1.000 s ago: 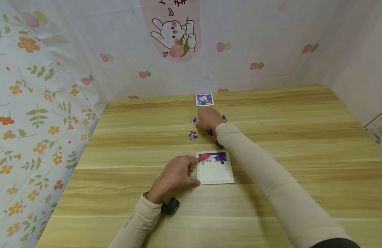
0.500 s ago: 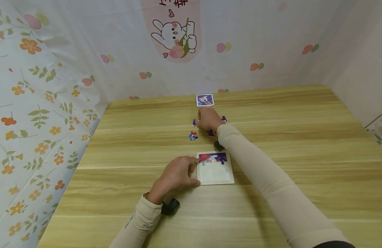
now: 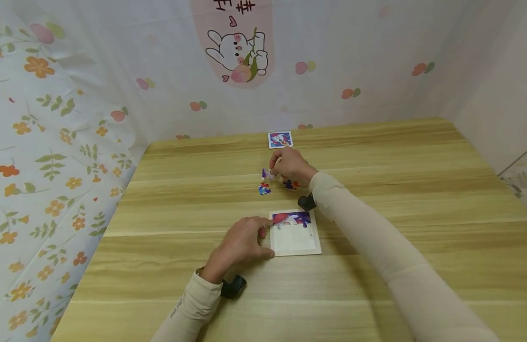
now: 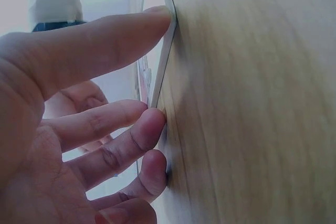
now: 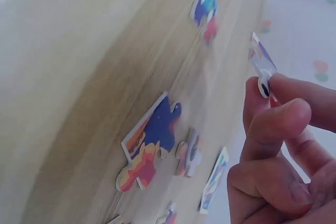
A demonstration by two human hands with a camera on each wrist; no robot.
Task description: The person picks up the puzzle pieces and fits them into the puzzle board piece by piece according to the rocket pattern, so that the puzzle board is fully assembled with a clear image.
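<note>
In the head view my left hand (image 3: 242, 240) rests at the left edge of a square white puzzle board (image 3: 294, 242). Its thumb touches the near left corner and its index finger the upper left side. A row of red, white and purple puzzle pieces (image 3: 294, 218) fills the board's far part. Farther back, my right hand (image 3: 292, 165) pinches a purple and white puzzle piece (image 5: 262, 61) between thumb and index finger, tilted up off the table. Beneath that hand lie a blue and red piece (image 3: 264, 189) and a dark blue and orange piece (image 5: 152, 140).
A small picture card (image 3: 280, 139) lies near the back edge of the wooden table (image 3: 396, 190). A grey and orange piece (image 5: 191, 153) is among the loose ones in the right wrist view. Printed cloth (image 3: 332, 47) hangs behind and to the left.
My right hand has lifted a purple and white puzzle piece and turned slightly, showing it tilted between the fingertips. My left hand stays at the board's edge.
</note>
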